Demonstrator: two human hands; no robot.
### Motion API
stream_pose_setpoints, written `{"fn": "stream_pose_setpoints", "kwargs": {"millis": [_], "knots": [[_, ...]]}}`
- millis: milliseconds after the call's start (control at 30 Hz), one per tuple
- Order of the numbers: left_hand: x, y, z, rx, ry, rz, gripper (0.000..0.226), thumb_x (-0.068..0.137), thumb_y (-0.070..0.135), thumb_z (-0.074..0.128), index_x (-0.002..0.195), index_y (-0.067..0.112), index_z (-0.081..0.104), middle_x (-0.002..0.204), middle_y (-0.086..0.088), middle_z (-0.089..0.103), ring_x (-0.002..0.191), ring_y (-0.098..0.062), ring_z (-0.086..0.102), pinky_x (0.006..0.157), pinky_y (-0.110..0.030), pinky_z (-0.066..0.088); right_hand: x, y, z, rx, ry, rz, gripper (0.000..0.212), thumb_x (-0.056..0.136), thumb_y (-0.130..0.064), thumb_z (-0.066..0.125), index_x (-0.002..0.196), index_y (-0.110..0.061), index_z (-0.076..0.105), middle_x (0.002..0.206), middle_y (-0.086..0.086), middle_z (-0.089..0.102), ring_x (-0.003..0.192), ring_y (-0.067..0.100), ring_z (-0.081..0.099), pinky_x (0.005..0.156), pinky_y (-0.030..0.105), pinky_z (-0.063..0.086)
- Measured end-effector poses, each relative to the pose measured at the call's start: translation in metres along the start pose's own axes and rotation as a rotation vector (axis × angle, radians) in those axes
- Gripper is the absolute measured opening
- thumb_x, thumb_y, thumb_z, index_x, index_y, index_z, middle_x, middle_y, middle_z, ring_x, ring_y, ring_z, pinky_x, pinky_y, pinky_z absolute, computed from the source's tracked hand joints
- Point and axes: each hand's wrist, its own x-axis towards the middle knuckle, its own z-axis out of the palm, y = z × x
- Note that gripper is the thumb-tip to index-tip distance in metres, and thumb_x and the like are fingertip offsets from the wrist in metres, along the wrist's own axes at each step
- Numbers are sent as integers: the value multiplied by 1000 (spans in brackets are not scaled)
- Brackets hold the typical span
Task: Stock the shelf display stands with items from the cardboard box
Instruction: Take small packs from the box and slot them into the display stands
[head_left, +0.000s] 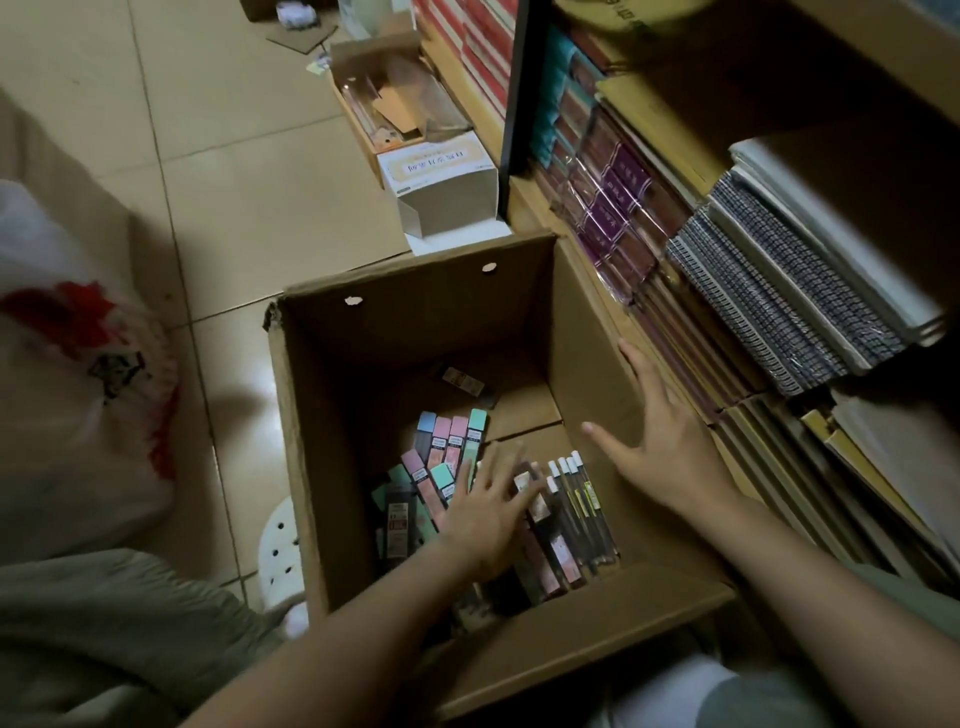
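Observation:
An open cardboard box (415, 332) stands on the floor in front of me. At its bottom lie several slim pastel packs (441, 447) in pink, mint and blue, and a row of clear white-capped packs (576, 493). My left hand (488, 514) reaches down into the box with its fingers spread flat over the packs. My right hand (660, 441) hovers over the box's right wall, fingers straight and spread, holding nothing. The wooden shelf (727, 291) to the right holds rows of notebooks.
A white open carton (441, 187) and a cardboard tray with clear packaging (384, 109) sit on the tiled floor beyond the box. A white plastic bag with red print (78, 374) lies at left. A white perforated stool (283, 551) stands beside the box's left wall.

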Motion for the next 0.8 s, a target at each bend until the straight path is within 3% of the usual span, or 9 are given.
{"fn": "stream_pose_setpoints", "kwargs": {"millis": [67, 133, 233, 333, 533, 633, 800], "knots": [[-14, 10, -4, -228, 83, -398, 81, 94, 55, 44, 149, 43, -14, 148, -7, -42, 135, -35, -37, 107, -55, -19, 1, 1, 0, -5, -5, 1, 100, 81, -51, 70, 152, -43, 0, 157, 2, 32, 129, 32, 51, 99, 39, 44], [-26, 10, -7, -469, 53, -730, 98, 88, 55, 55, 148, 40, -22, 148, -10, -43, 140, -40, -30, 113, -58, -8, 1, 1, 0, 14, -12, 5, 101, 80, -51, 70, 151, -44, 0, 157, 4, 32, 131, 32, 48, 101, 42, 43], [-35, 2, -6, -810, 27, -941, 111, 82, 42, 68, 150, 36, -20, 158, -13, -25, 146, -41, -6, 118, -58, 15, 1, -1, 1, 23, -13, 12, 101, 79, -51, 71, 150, -47, 0, 155, 5, 35, 131, 33, 48, 100, 43, 44], [-39, 0, 4, -1003, 69, -979, 108, 81, 29, 69, 151, 41, -13, 160, -7, -16, 147, -39, -2, 116, -57, 23, 1, -3, 0, 20, -13, 23, 101, 79, -50, 71, 150, -45, 0, 156, 5, 33, 132, 34, 47, 100, 46, 44], [-32, 7, 18, -829, 8, -840, 103, 84, 35, 67, 148, 49, -12, 154, -1, -37, 146, -40, -11, 116, -57, 15, 0, -3, -1, 14, -5, 8, 100, 80, -49, 72, 151, -44, 2, 156, 5, 33, 132, 35, 46, 100, 45, 43], [-17, 15, 18, -712, -22, -800, 103, 84, 46, 65, 147, 49, -17, 150, -4, -43, 144, -42, -19, 114, -64, 5, 1, -2, 0, 17, 3, 6, 100, 79, -48, 73, 150, -46, 3, 155, 6, 36, 130, 34, 49, 98, 44, 44], [14, 29, 10, -591, -24, -620, 96, 90, 43, 59, 150, 41, -16, 150, -10, -42, 139, -37, -35, 111, -62, -15, 3, 1, 2, 33, 9, 1, 99, 78, -48, 74, 150, -45, 7, 153, 5, 38, 133, 31, 46, 95, 30, 34]]}}
